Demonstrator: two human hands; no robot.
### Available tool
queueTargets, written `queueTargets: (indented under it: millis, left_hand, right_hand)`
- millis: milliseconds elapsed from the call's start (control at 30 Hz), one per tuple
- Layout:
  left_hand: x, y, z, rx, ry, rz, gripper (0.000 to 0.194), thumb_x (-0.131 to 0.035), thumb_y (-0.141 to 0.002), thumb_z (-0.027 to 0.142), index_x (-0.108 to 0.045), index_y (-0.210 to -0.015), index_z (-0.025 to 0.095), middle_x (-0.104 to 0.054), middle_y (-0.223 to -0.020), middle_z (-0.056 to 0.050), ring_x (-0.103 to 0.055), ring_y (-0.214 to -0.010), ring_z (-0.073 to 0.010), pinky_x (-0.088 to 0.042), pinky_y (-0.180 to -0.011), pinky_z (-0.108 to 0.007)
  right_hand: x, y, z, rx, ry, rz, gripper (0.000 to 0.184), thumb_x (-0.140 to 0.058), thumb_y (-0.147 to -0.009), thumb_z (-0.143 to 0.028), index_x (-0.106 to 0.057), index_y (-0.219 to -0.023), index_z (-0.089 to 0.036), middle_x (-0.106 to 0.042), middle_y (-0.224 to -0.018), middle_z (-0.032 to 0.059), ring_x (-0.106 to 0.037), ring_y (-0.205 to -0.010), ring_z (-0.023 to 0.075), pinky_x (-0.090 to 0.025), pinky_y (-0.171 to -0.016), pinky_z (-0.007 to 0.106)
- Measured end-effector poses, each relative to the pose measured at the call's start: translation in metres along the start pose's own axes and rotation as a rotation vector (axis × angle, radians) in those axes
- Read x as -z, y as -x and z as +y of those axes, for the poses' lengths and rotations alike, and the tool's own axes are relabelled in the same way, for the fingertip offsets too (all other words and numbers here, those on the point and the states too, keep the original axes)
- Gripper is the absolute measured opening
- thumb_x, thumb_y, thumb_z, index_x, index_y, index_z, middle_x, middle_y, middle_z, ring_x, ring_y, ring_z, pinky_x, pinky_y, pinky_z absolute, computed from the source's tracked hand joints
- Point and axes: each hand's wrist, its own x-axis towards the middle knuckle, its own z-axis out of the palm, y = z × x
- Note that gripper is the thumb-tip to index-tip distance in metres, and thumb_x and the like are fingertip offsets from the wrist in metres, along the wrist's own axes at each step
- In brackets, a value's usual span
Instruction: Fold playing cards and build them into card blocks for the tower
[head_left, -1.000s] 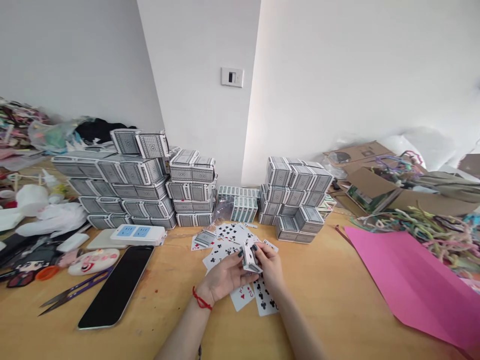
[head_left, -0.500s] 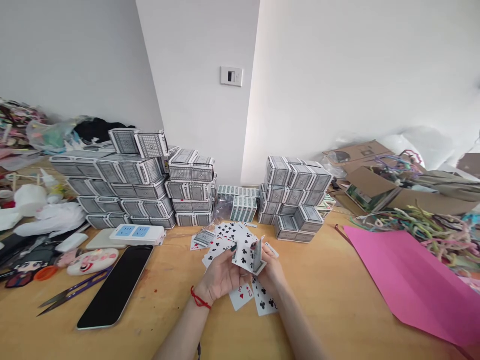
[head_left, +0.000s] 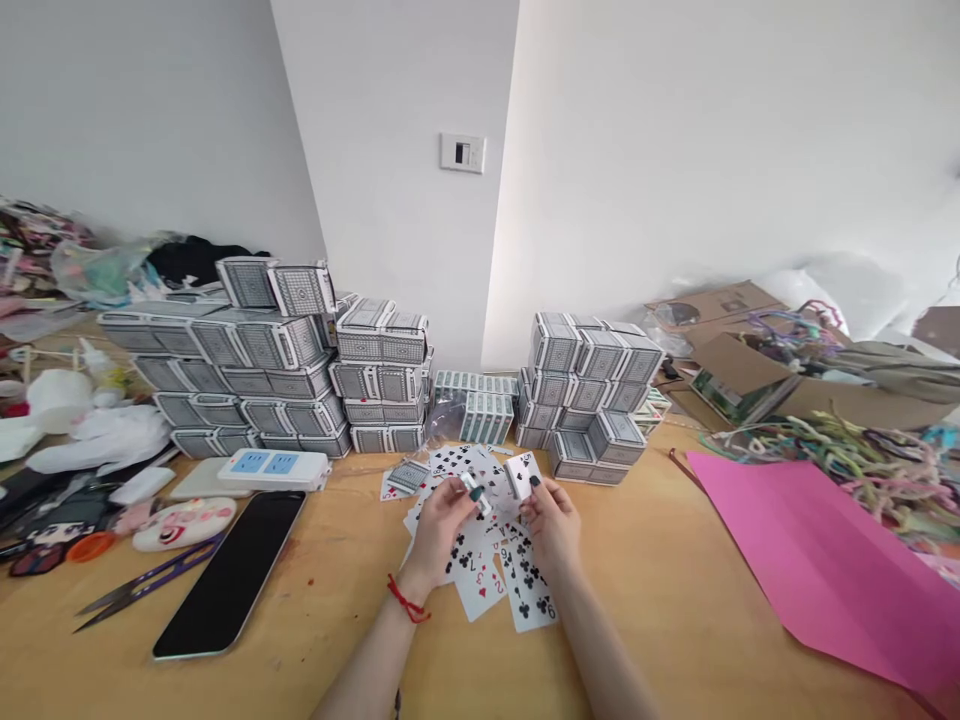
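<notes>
My left hand pinches a small folded white piece, probably a playing card, between thumb and fingers; much of it is hidden. A short gap away, my right hand grips a folded playing card with a black 5 in its corner and a spade mark. Beneath both hands, loose playing cards lie spread face up on the wooden table, overlapping one another. A grey patterned folded card rests at the left edge of this spread.
Cubes of folded cards are stacked high at the left and right, with smaller green card boxes between. A black phone, scissors and a white power strip lie left. Pink paper covers the right side.
My hands have moved apart from each other. The folded cards that were together between them are now separate, one in each hand. More of the spread cards shows below.
</notes>
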Motion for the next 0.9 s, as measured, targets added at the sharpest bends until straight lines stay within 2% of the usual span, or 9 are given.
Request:
queueTargets:
  millis: [67, 133, 300, 500, 567, 633, 733, 833, 900]
  left_hand:
    - [-0.001, 0.001, -0.002, -0.203, -0.286, 0.058, 0.015, -0.065, -0.069, 0.025, -0.056, -0.077, 0.017, -0.057, -0.109, -0.008, -0.053, -0.105, -0.0236, -0.046, -0.086, -0.034]
    - [-0.001, 0.003, -0.004, -0.331, -0.524, 0.059, 0.011, -0.063, -0.069, 0.021, -0.056, -0.076, 0.018, -0.052, -0.115, -0.009, -0.046, -0.115, -0.0255, -0.045, -0.088, -0.035]
    - [-0.003, 0.007, -0.01, -0.441, -0.891, 0.037, 0.007, -0.058, -0.071, 0.016, -0.053, -0.075, 0.02, -0.052, -0.117, -0.008, -0.046, -0.116, -0.0239, -0.041, -0.095, -0.041]
    - [-0.001, 0.006, -0.012, -0.495, -1.051, -0.01, 0.009, -0.055, -0.073, 0.014, -0.053, -0.078, 0.021, -0.051, -0.123, -0.006, -0.048, -0.116, -0.0217, -0.042, -0.097, -0.041]
    - [-0.001, 0.005, -0.012, -0.526, -1.075, -0.02, 0.01, -0.055, -0.073, 0.014, -0.055, -0.08, 0.021, -0.051, -0.124, -0.006, -0.048, -0.116, -0.0215, -0.043, -0.096, -0.041]
    - [-0.001, 0.005, -0.012, -0.568, -1.1, -0.037, 0.013, -0.054, -0.073, 0.012, -0.056, -0.082, 0.021, -0.052, -0.123, -0.007, -0.049, -0.115, -0.022, -0.044, -0.095, -0.041]
    - [-0.002, 0.006, -0.012, -0.628, -1.16, -0.078, 0.026, -0.054, -0.07, 0.008, -0.057, -0.092, 0.022, -0.052, -0.123, -0.007, -0.048, -0.116, -0.0231, -0.044, -0.095, -0.043]
    - [-0.003, 0.007, -0.012, -0.659, -1.219, -0.106, 0.036, -0.052, -0.07, 0.006, -0.055, -0.101, 0.022, -0.052, -0.123, -0.008, -0.046, -0.117, -0.0231, -0.044, -0.096, -0.042]
    - [-0.003, 0.008, -0.012, -0.666, -1.239, -0.101, 0.032, -0.05, -0.071, 0.007, -0.055, -0.1, 0.02, -0.051, -0.123, -0.009, -0.046, -0.117, -0.023, -0.044, -0.096, -0.041]
  right_hand:
    - [-0.001, 0.002, 0.0, 0.111, 0.144, 0.071, 0.025, -0.071, -0.063, -0.036, -0.056, -0.073, -0.019, -0.057, -0.067, -0.0031, -0.054, -0.057, 0.0102, -0.048, -0.052, 0.022]
    - [-0.003, 0.005, 0.0, 0.201, 0.309, 0.101, 0.025, -0.069, -0.065, -0.038, -0.055, -0.075, -0.019, -0.058, -0.073, -0.0006, -0.055, -0.062, 0.0128, -0.049, -0.054, 0.025]
    - [-0.011, 0.015, 0.001, 0.194, 0.448, -0.105, 0.02, -0.06, -0.072, -0.039, -0.051, -0.078, -0.022, -0.055, -0.076, 0.0, -0.055, -0.067, 0.0155, -0.05, -0.059, 0.028]
    - [-0.022, 0.031, -0.01, 0.091, 0.389, -0.445, 0.022, -0.06, -0.074, -0.037, -0.045, -0.081, -0.024, -0.056, -0.085, -0.0012, -0.056, -0.077, 0.0153, -0.045, -0.071, 0.027]
    - [-0.022, 0.032, -0.012, 0.082, 0.352, -0.512, 0.025, -0.061, -0.074, -0.04, -0.043, -0.083, -0.025, -0.057, -0.09, -0.0007, -0.056, -0.08, 0.0159, -0.044, -0.074, 0.028]
    - [-0.021, 0.03, -0.011, 0.081, 0.354, -0.529, 0.027, -0.06, -0.074, -0.044, -0.044, -0.082, -0.024, -0.057, -0.086, -0.0007, -0.055, -0.076, 0.0159, -0.044, -0.071, 0.028]
    - [-0.019, 0.027, -0.007, 0.094, 0.383, -0.462, 0.027, -0.054, -0.077, -0.049, -0.045, -0.075, -0.023, -0.051, -0.07, -0.0026, -0.051, -0.064, 0.0146, -0.042, -0.062, 0.027]
    - [-0.019, 0.024, -0.003, 0.076, 0.368, -0.417, 0.026, -0.06, -0.074, -0.046, -0.046, -0.073, -0.023, -0.049, -0.066, -0.004, -0.049, -0.061, 0.0136, -0.042, -0.059, 0.026]
    - [-0.019, 0.023, -0.003, 0.056, 0.341, -0.416, 0.026, -0.066, -0.071, -0.041, -0.046, -0.073, -0.023, -0.051, -0.068, -0.0044, -0.051, -0.062, 0.013, -0.042, -0.061, 0.026]
